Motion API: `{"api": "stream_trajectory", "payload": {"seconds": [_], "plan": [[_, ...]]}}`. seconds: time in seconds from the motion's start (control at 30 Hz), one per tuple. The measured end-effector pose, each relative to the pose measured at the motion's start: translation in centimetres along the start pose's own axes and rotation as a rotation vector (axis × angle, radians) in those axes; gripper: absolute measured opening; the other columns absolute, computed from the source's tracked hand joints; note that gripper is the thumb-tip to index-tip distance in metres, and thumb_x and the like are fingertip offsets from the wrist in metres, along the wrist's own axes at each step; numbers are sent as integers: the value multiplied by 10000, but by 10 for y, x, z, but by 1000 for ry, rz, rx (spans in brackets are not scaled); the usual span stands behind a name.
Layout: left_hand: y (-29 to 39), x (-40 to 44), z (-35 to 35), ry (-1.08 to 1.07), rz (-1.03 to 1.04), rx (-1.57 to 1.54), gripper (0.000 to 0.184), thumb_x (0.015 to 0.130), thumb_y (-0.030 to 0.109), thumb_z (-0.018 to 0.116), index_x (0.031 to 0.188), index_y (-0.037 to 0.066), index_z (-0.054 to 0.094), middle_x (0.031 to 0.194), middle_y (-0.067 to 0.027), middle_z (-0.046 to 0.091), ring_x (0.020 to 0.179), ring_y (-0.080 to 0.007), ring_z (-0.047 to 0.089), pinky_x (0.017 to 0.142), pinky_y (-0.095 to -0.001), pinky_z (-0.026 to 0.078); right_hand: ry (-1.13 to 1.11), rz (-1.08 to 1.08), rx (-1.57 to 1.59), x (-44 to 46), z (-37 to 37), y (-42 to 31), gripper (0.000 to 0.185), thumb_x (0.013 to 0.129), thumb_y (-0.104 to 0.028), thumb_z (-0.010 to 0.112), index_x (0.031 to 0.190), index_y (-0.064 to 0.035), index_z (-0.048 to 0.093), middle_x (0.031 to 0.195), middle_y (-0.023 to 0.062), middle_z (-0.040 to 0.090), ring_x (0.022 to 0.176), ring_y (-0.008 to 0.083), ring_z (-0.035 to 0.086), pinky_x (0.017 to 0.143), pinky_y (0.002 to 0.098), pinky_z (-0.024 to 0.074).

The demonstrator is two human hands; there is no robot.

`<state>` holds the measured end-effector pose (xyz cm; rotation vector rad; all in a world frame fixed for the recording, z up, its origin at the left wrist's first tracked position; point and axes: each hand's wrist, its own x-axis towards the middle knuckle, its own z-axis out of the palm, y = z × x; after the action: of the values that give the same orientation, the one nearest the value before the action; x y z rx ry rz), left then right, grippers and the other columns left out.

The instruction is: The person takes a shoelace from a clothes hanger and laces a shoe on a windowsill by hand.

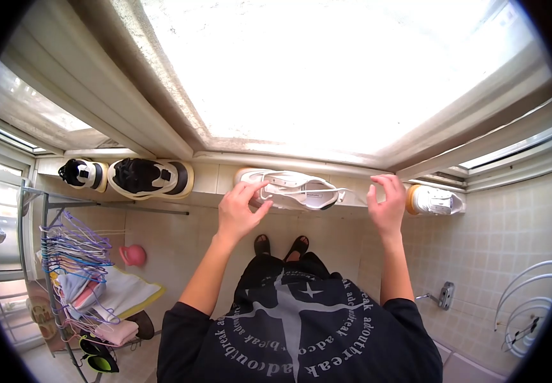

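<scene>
A white shoe (289, 186) lies on the tiled window ledge (208, 179), its pale laces loose and one lace end trailing to the right. My left hand (244, 207) is at the shoe's left end, thumb and fingers apart and curved around a small gap; whether a lace lies between them is too small to tell. To the right of the shoe my right hand (386, 198) is raised, its fingers bent and spread, between this shoe and another white shoe (434, 200) with a tan sole.
Two black-and-white shoes (151, 179) (83, 174) stand on the ledge at the left. Below them is a metal rack (47, 246) with many hangers (78, 252) and cloths. A pink object (133, 255) is beside it. A tap (446, 295) and white hoops (531, 300) are at the right.
</scene>
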<state>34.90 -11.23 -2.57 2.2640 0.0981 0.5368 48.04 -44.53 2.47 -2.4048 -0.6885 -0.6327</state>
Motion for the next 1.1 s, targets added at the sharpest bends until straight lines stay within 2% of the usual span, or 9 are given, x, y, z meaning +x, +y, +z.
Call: {"api": "stream_trajectory", "payload": {"seconds": [0.1,0.3,0.4,0.53,0.73,0.9,0.97,1.03,1.1], "plan": [[6,6,-9,-14,-252,-145,336,876,183,838,1207,148,796,931,-15,667,653,-166,654,665,-339,540,-216,190,282,2,19,-49,138,930,-139,703,1039,-83,766,845,101,724,725,303,702,663,408,555],[8,22,-9,-2,-170,55,351,885,275,834,1220,175,805,1123,-1,732,616,-178,652,670,-345,566,-512,-190,-41,47,72,-90,157,960,-197,698,1087,-142,774,763,126,737,684,338,722,611,460,563],[-4,22,0,14,-24,163,389,883,272,851,1259,188,799,1280,0,740,619,-160,649,648,-317,559,-696,-234,-29,60,105,-103,143,975,-214,652,1031,-116,740,763,150,742,722,368,740,621,497,571],[-5,22,-6,-45,-59,140,410,884,288,853,1280,202,792,1340,-2,727,716,-196,710,722,-348,594,-876,-223,-165,73,111,-116,156,936,-166,633,841,-76,717,747,172,739,723,381,746,636,511,577],[-12,18,0,-35,-31,159,389,905,274,835,1285,205,790,1339,-16,717,819,-235,738,773,-372,600,-669,-199,-122,64,104,-115,152,830,-218,671,764,-85,703,733,140,738,705,352,751,615,472,574],[-13,18,2,-8,-22,150,372,904,280,833,1263,193,795,1332,-21,713,817,-242,744,803,-397,601,-677,-75,-89,73,42,-80,182,763,-280,678,772,-98,686,819,107,722,790,352,717,696,478,562],[-11,18,0,-41,-75,131,387,906,274,842,1282,195,795,1345,-7,717,784,-204,724,775,-358,594,-537,-16,-14,74,6,-62,168,766,-209,669,741,-53,614,799,117,654,764,357,654,686,456,522],[-8,18,-1,-60,-104,122,388,908,279,843,1285,196,796,1345,-3,718,759,-186,721,768,-350,592,-511,43,241,74,-33,-33,116,785,-37,622,760,3,516,846,111,590,793,261,590,716,369,482],[-6,20,-2,-65,-105,124,378,911,296,834,1273,195,799,1332,-8,717,743,-186,734,780,-371,596,-482,155,446,64,-72,1,58,853,-26,610,815,13,591,859,98,668,825,205,623,782,334,503]]}}
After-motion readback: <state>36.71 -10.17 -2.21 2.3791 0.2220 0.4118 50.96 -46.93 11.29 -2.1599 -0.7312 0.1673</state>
